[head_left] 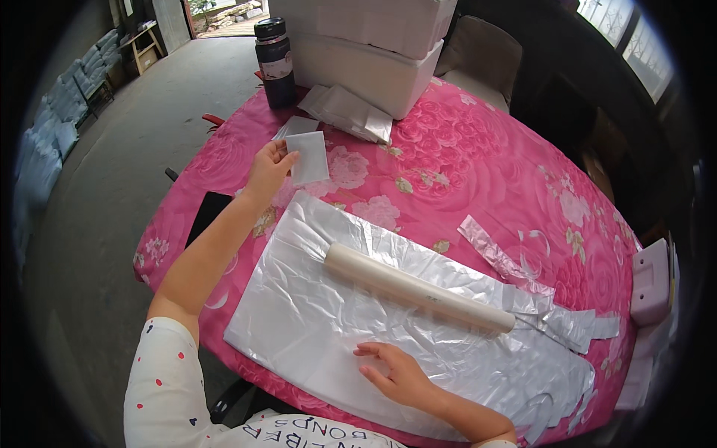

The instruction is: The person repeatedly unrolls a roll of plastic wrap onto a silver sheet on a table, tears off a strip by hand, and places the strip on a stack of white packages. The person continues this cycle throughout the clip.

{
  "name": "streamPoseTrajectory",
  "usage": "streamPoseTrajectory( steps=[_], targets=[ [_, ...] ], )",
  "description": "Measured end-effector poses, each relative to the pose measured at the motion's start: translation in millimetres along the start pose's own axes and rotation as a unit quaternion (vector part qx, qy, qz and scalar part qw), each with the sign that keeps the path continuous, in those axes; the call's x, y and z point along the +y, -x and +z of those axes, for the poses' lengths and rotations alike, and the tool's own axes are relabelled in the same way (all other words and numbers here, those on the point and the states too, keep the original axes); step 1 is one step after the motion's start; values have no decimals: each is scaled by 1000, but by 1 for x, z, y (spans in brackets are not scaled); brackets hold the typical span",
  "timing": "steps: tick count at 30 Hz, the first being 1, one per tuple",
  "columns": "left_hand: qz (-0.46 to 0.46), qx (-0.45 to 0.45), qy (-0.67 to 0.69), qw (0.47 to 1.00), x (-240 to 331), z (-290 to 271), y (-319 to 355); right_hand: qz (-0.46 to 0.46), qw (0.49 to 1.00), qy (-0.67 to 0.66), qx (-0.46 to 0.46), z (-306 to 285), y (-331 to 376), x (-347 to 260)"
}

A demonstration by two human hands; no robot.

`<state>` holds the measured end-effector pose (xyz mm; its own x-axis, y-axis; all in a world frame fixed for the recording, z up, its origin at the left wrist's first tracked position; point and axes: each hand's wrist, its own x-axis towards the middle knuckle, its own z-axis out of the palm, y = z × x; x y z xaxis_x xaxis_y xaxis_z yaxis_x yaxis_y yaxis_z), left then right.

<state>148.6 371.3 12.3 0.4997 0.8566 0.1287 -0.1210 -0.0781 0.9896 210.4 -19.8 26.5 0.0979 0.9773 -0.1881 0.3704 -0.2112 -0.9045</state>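
My left hand [269, 169] reaches to the far left of the table and pinches a small square clear packet [308, 157] by its left edge. My right hand [397, 372] lies flat, fingers spread, on a stack of clear plastic bags [314, 313] near the table's front edge. A long cream roll of film [418, 287] lies diagonally across that stack, just beyond my right hand. More small clear packets [297, 125] lie under and behind the one I hold.
A pink floral cloth [478, 164] covers the round table. At the back stand white foam boxes [373, 52], a dark bottle [275, 61] and loose clear bags [351, 112]. Plastic scraps [497, 254] lie right; a black phone [206, 215] sits at the left edge.
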Motion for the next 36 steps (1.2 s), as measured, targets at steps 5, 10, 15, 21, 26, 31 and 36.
streamPoseTrajectory(
  steps=[5,10,15,21,26,31,36],
  targets=[
    [133,47,-405,903,-49,-16,-93,-17,999,13,-27,-13,11,9],
    [329,3,-348,878,-2,46,-46,-26,998,49,4,-52,24,5],
    [417,-357,-100,830,105,91,116,-119,942,232,209,-80,19,10],
    [509,-432,5,745,200,108,223,-20,888,391,241,-96,-6,45],
    [551,-241,14,799,210,127,282,-43,861,440,251,-80,22,46],
    [483,-366,32,795,232,131,311,112,863,428,244,-45,78,27],
    [443,-563,-40,697,212,143,335,217,887,313,260,-11,126,23]
  ],
)
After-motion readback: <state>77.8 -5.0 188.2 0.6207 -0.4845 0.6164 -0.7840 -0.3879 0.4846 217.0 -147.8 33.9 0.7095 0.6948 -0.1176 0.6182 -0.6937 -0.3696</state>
